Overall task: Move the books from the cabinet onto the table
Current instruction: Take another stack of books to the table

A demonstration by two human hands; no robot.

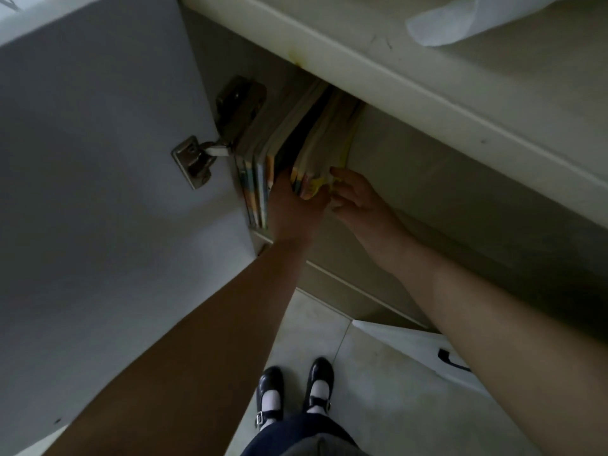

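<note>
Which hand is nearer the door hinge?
Left. The left hand reaches between the upright books, just right of the hinge. The right hand is farther right, touching the yellow book.

Books (260, 182) upright on cabinet shelf (411, 199)
</note>
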